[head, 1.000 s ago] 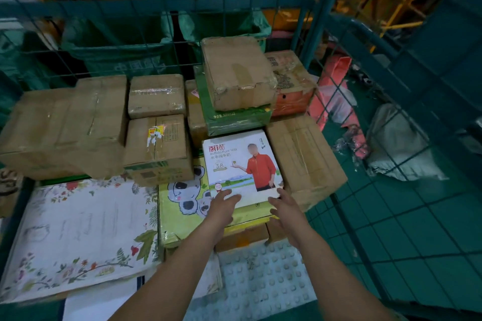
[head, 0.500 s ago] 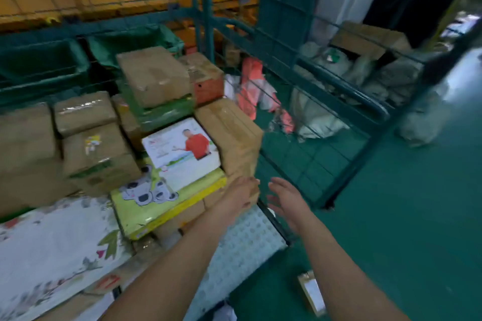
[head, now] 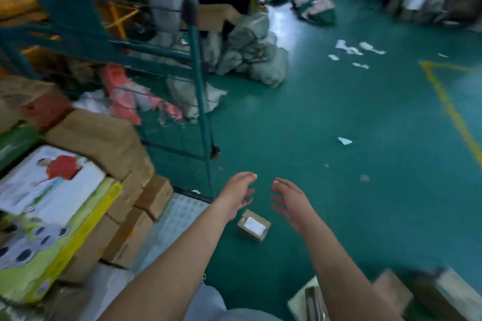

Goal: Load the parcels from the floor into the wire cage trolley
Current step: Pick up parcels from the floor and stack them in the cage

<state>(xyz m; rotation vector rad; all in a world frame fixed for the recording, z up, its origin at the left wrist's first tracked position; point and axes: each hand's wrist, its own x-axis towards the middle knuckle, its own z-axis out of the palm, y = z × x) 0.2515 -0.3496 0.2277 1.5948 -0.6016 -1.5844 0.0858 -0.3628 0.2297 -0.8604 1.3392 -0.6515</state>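
Note:
The green wire cage trolley (head: 200, 91) fills the left side, packed with cardboard parcels, among them a white box with a red-shirted figure (head: 49, 185) lying on a yellow-green box (head: 65, 237). A small brown parcel with a white label (head: 253, 225) lies on the green floor just outside the cage. My left hand (head: 236, 194) and my right hand (head: 289, 203) hover above it, both empty, fingers spread and relaxed. More brown parcels (head: 427, 294) lie on the floor at the bottom right.
Grey sacks (head: 255, 52) are piled beyond the cage's corner post. Paper scraps (head: 352, 51) litter the floor, and a yellow line (head: 448, 104) runs along the right. More bags and goods stand at the far back.
My hands left the white box in the cage and swung right, out over the floor. The view turned right with them, bringing the small labelled parcel into sight below the hands.

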